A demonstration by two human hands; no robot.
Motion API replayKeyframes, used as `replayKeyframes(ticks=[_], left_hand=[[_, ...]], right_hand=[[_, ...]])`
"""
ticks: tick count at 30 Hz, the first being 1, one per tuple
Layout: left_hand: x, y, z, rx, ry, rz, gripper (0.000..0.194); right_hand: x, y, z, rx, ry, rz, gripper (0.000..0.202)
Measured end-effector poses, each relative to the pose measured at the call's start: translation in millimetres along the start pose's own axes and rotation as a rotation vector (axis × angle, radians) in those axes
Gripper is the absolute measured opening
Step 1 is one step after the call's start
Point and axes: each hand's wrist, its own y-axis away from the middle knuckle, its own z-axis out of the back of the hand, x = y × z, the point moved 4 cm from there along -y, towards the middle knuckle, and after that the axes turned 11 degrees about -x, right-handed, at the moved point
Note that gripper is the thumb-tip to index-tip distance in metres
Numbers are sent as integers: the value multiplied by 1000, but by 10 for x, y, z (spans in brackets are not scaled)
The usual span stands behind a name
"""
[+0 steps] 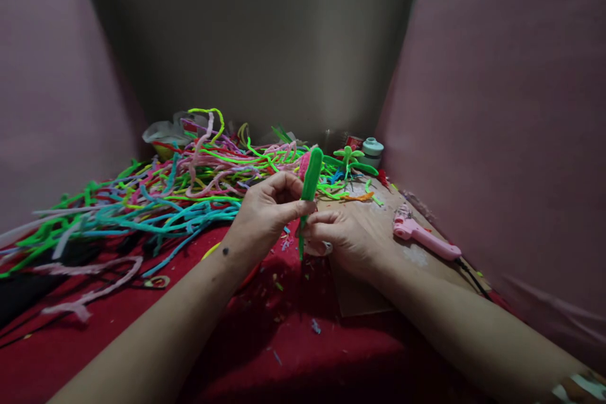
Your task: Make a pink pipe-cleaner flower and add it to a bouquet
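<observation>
A green fuzzy leaf-shaped piece point(312, 175) stands upright in front of me, with a pink fuzzy part point(303, 165) just behind its upper left edge. My left hand point(277, 205) pinches the green piece around its middle, thumb across the front. Lower down, my right hand point(334, 237) has its fingers closed at the green stem, beside a small whitish thing that I cannot make out clearly. The stem's thin tip points down below both hands.
Many coloured pipe cleaners point(189, 177) lie heaped at the back left. On the right, a pink glue gun point(426, 237) rests on a brown board point(374, 221). Behind stand a green fuzzy figure point(349, 158) and a pale blue container point(372, 149). Scraps dot the red cloth point(293, 353).
</observation>
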Motion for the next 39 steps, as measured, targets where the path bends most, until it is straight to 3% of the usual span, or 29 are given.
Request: replayKeyframes(ticks=[5, 8, 11, 15, 19, 22, 24, 31, 35, 39], left_hand=[[-71, 43, 1, -103, -103, -157, 13], [-84, 41, 0, -122, -92, -165, 18], [-103, 18, -11, -21, -52, -102, 23], [-134, -10, 7, 86, -186, -63, 9], [-171, 3, 35, -6, -324, -267, 5], [-205, 63, 19, -82, -398, -495, 7], [-226, 97, 0, -87, -409, -572, 8], [-355, 164, 60, -222, -389, -644, 6], [-378, 183, 36, -173, -412, -682, 7], [-397, 152, 37, -125, -336, -620, 9]], right_hand=[[-37, -15, 21, -53, -22, -28, 13], [-58, -22, 12, -46, -26, -61, 14], [-55, -22, 9, -43, -26, -75, 14], [-56, -17, 26, -69, 6, -63, 12], [-93, -31, 50, -101, 11, -80, 9], [-55, -43, 38, -66, -19, -35, 11], [-3, -37, 20, -46, -36, -25, 13], [85, 10, -37, -22, -5, -87, 16], [28, 0, -43, 10, 4, -52, 18], [-37, 2, -47, -23, -32, -147, 14]])
